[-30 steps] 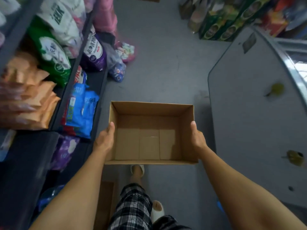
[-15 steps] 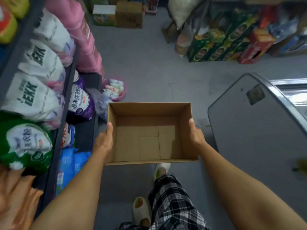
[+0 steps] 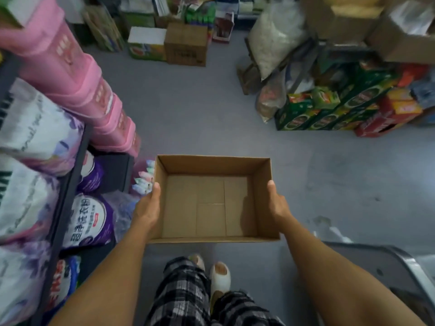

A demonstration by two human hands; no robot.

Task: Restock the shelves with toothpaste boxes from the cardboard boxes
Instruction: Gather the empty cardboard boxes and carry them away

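An open brown cardboard box (image 3: 213,205) is held level in front of me above the grey floor, and nothing lies inside it. My left hand (image 3: 147,209) grips its left wall, thumb over the rim. My right hand (image 3: 277,205) grips its right wall the same way. No toothpaste boxes are visible anywhere in the head view.
A dark shelf rack (image 3: 68,184) on the left holds detergent bags and pink packs (image 3: 77,76). Closed cartons (image 3: 186,43) stand on the floor far ahead. Green and red boxes (image 3: 334,109) and sacks pile up at right. A grey cabinet corner (image 3: 388,267) is at lower right.
I have walked forward along the aisle carrying the box. The grey cabinet has slid to the lower right, and the cartons and stacked goods ahead have come closer.
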